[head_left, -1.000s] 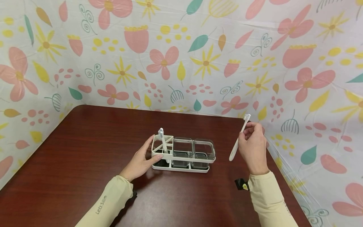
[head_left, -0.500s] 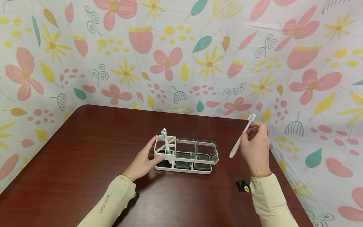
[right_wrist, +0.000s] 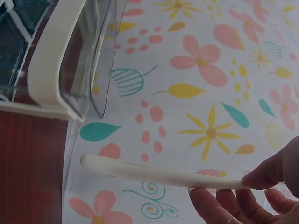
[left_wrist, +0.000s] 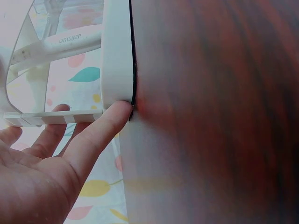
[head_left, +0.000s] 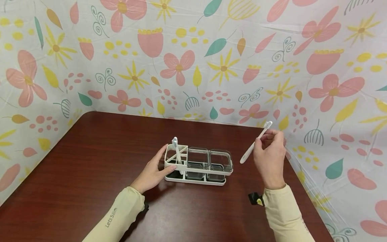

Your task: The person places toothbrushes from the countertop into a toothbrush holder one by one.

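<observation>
A white two-tier toothbrush holder [head_left: 182, 166] with two clear cups [head_left: 198, 158] stands on the table. My left hand [head_left: 152, 173] grips its left end, thumb at the front and fingers round the end and back. In the left wrist view, one fingertip [left_wrist: 122, 108] lies at the base rim. One white toothbrush [head_left: 178, 154] stands in the holder's left, divided section, bristles up. Right of the holder, my right hand [head_left: 270, 156] pinches a second toothbrush [head_left: 249, 153] in the air. It slants, bristle head upper right, handle end lower left towards the cups. In the right wrist view, the fingers hide its head.
The dark red-brown wooden table [head_left: 121, 144] extends round the holder. A floral curtain [head_left: 193, 67] hangs along the table's back and both sides. A black strap [head_left: 255, 199] shows beside the right cuff.
My right hand has shifted slightly left, and its toothbrush has tilted flatter, with the handle end rising towards the holder. The left hand keeps its grip; the head view has shifted slightly.
</observation>
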Demonstrator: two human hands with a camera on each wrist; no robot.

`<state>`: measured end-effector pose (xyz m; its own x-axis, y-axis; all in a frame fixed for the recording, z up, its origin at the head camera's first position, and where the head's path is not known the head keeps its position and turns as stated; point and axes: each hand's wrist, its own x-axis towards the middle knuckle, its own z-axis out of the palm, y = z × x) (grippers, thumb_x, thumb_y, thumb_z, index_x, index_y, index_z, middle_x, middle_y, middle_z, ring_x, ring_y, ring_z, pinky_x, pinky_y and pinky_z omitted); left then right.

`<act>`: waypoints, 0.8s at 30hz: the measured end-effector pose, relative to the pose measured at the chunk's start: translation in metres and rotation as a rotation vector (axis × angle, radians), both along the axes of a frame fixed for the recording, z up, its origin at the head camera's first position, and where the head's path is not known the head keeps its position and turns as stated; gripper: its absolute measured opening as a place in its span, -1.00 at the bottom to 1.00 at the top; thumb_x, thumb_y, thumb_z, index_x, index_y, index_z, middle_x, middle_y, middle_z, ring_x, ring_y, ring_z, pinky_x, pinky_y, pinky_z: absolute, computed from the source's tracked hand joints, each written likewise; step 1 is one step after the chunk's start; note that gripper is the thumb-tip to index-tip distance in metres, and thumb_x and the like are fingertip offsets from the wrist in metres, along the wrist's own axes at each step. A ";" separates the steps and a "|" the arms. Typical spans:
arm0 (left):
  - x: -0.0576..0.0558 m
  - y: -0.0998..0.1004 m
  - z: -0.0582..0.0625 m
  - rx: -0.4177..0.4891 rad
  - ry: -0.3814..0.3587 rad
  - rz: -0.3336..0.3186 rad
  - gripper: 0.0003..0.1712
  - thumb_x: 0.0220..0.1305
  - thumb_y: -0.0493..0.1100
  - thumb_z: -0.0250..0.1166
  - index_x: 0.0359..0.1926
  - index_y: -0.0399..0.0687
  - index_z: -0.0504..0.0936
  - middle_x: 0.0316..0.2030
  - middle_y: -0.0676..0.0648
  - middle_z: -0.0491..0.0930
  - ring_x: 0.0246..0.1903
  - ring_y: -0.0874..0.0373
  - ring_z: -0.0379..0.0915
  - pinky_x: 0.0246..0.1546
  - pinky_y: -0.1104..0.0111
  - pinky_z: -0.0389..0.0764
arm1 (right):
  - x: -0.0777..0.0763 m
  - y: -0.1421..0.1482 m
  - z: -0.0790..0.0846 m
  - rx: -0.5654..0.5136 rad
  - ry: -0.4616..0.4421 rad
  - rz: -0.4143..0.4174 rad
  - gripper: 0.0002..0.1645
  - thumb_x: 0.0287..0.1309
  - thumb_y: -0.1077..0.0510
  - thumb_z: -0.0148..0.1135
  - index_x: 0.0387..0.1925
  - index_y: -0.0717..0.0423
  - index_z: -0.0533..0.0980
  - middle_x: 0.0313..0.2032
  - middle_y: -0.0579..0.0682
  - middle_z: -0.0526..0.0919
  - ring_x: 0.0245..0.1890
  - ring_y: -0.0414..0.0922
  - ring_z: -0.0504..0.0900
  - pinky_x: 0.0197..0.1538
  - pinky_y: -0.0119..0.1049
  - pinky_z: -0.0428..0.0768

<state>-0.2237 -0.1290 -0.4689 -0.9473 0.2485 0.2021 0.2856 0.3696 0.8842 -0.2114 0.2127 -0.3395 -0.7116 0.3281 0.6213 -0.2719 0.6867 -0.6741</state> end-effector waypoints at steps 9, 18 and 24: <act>0.001 -0.001 0.001 -0.015 -0.005 0.006 0.02 0.26 0.17 0.37 0.57 0.30 -0.03 0.47 -0.02 0.14 0.39 -0.04 0.13 0.29 -0.12 0.17 | -0.001 -0.015 0.002 -0.040 0.072 0.033 -0.68 0.20 0.44 0.13 -0.03 0.42 0.32 -0.29 0.13 0.54 -0.38 -0.27 0.48 -0.25 -0.44 0.38; 0.001 0.000 0.000 0.010 -0.010 -0.004 -0.01 0.28 0.13 0.37 0.56 0.27 0.01 0.44 -0.07 0.20 0.35 -0.06 0.19 0.27 -0.15 0.19 | 0.000 -0.032 0.004 -0.106 0.110 0.092 -0.67 0.18 0.49 0.12 -0.03 0.44 0.31 -0.28 0.08 0.53 -0.41 -0.24 0.52 -0.39 -0.57 0.50; 0.002 0.000 0.002 0.007 -0.013 0.001 -0.01 0.27 0.14 0.38 0.56 0.30 0.00 0.43 -0.08 0.21 0.36 -0.05 0.19 0.27 -0.14 0.20 | 0.003 -0.048 0.010 -0.184 0.114 0.162 -0.67 0.19 0.53 0.10 -0.03 0.50 0.27 -0.28 0.19 0.48 -0.40 -0.19 0.51 -0.44 -0.57 0.54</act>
<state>-0.2220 -0.1293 -0.4668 -0.9499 0.2466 0.1919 0.2742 0.3638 0.8902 -0.2083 0.1645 -0.3292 -0.6928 0.3307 0.6409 -0.4495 0.4969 -0.7423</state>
